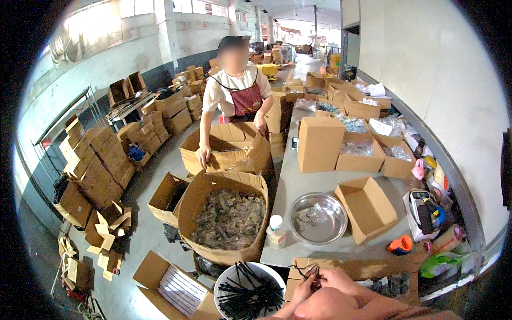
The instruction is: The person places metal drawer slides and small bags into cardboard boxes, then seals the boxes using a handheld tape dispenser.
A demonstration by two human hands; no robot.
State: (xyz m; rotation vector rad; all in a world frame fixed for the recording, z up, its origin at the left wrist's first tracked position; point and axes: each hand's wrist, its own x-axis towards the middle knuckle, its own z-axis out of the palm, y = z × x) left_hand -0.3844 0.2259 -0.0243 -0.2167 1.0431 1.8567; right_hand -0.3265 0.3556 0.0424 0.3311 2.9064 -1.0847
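Observation:
My left hand and my right hand meet at the front edge of the grey table, over an open carton. Fingers of both are closed around a thin black strip, whose loose end sticks out to the left. Most of it is hidden by the fingers, so its kind is unclear. Left of my hands stands a white bucket with many thin black sticks in it. Beneath my right forearm, a carton holds small packed items.
A steel bowl with small clear packets, a white-capped bottle and an empty carton are on the table. Beyond the bucket stands a large carton of dark packets. A co-worker leans over another carton.

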